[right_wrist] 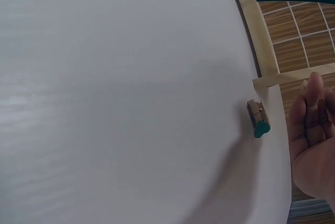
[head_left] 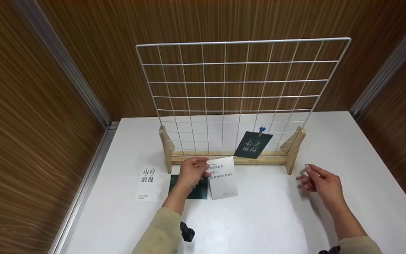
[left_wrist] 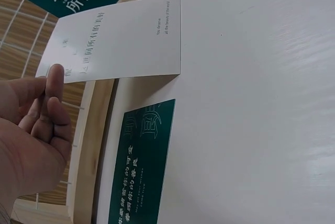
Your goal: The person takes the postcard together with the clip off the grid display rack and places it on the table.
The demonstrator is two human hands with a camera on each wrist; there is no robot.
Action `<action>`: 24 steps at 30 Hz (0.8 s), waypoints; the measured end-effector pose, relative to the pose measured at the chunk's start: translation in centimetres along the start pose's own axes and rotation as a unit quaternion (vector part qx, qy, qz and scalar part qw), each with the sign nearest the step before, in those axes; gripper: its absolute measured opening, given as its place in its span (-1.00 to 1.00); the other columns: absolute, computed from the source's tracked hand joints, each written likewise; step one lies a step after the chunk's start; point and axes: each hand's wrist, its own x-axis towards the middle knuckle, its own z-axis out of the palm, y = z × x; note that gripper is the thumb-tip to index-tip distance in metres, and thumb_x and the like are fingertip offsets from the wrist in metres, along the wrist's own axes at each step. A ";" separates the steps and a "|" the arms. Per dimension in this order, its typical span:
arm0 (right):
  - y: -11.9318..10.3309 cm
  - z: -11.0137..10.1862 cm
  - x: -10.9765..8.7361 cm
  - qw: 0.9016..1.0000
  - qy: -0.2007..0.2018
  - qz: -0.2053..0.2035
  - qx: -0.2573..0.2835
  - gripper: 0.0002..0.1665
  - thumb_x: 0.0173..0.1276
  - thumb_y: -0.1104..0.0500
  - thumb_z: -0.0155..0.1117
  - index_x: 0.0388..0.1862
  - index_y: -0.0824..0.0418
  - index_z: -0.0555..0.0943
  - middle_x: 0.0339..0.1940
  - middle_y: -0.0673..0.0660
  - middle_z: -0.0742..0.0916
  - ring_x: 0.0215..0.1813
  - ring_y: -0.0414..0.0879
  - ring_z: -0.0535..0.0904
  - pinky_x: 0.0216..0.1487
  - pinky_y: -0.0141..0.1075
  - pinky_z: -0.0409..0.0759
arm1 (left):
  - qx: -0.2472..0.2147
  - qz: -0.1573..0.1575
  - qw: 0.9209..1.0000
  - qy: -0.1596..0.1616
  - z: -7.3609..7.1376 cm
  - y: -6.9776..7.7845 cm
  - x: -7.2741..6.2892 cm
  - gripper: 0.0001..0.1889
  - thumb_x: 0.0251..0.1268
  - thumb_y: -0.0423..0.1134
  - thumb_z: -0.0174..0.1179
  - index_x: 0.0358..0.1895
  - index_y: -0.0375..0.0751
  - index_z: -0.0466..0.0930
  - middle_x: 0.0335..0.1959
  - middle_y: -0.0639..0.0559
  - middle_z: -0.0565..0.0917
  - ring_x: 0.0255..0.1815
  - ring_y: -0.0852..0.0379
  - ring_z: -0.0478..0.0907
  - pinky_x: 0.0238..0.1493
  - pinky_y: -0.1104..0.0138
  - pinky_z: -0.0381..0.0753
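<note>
My left hand [head_left: 191, 172] pinches a white printed card [head_left: 224, 181] by its upper left edge, holding it tilted above the table in front of the wire grid rack [head_left: 225, 82]. Partly behind that hand lies a dark green card [left_wrist: 141, 166], flat on the tabletop. Off to the right, my right hand [head_left: 326, 183] pinches a small wooden clip, mostly hidden, whose tip [right_wrist: 305, 84] shows beyond the fingers. Below those fingers a wooden clothespin with a teal heart [right_wrist: 259, 119] lies on the table. Another green card [head_left: 253, 145] hangs from the rack by a blue-topped clothespin [head_left: 262, 130].
A white card with black characters [head_left: 147, 183] lies at the left of the white table [head_left: 252, 225]. Wooden feet [head_left: 295, 151] and a crossbar [head_left: 189, 158] carry the rack. Wood-grain panels [head_left: 203, 21] with metal posts enclose the back and sides.
</note>
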 end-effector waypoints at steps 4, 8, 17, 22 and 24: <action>0.3 -0.8 0.0 0.999 0.001 0.012 -0.032 -0.28 0.64 0.05 0.27 0.58 0.42 0.37 -0.37 0.05 0.84 -0.40 -0.21 0.76 -0.27 -0.37 0.74 | -0.011 -0.005 1.000 -0.002 0.1 -0.1 -0.1 -0.71 0.50 -0.40 0.28 0.21 -0.36 0.67 -0.08 -0.13 0.83 -0.39 0.09 0.79 -0.25 0.23 0.65; 0.7 -1.4 0.2 0.999 0.001 0.026 -0.047 -0.27 0.67 0.03 0.23 0.62 0.37 0.32 -0.34 0.01 0.85 -0.36 -0.21 0.76 -0.23 -0.36 0.75 | -0.016 -0.004 1.000 -0.003 0.3 -0.2 -0.1 -0.71 0.49 -0.40 0.28 0.20 -0.36 0.68 -0.09 -0.15 0.82 -0.40 0.10 0.78 -0.23 0.20 0.66; 1.7 -2.3 0.4 0.998 0.021 0.051 -0.016 -0.31 0.60 0.05 0.33 0.55 0.37 0.44 -0.32 -0.05 0.83 -0.33 -0.23 0.75 -0.22 -0.34 0.76 | -0.009 -0.003 1.000 0.001 0.4 -0.6 0.2 -0.73 0.49 -0.41 0.28 0.17 -0.31 0.70 -0.08 -0.12 0.81 -0.36 0.08 0.79 -0.27 0.25 0.63; 2.3 -2.7 0.4 0.997 0.019 0.074 -0.023 -0.26 0.61 0.01 0.33 0.58 0.35 0.40 -0.28 -0.09 0.81 -0.32 -0.20 0.71 -0.19 -0.32 0.76 | 0.002 -0.006 1.000 0.002 0.6 -0.8 0.2 -0.73 0.50 -0.39 0.27 0.18 -0.28 0.71 -0.07 -0.11 0.81 -0.34 0.06 0.80 -0.21 0.19 0.65; 2.6 -2.9 0.5 0.996 0.019 0.084 -0.027 -0.26 0.62 0.00 0.30 0.60 0.34 0.37 -0.27 -0.10 0.81 -0.31 -0.19 0.71 -0.17 -0.30 0.77 | 0.004 -0.007 1.000 0.001 0.7 -0.8 0.2 -0.73 0.50 -0.39 0.27 0.19 -0.27 0.71 -0.06 -0.11 0.81 -0.34 0.07 0.80 -0.21 0.20 0.64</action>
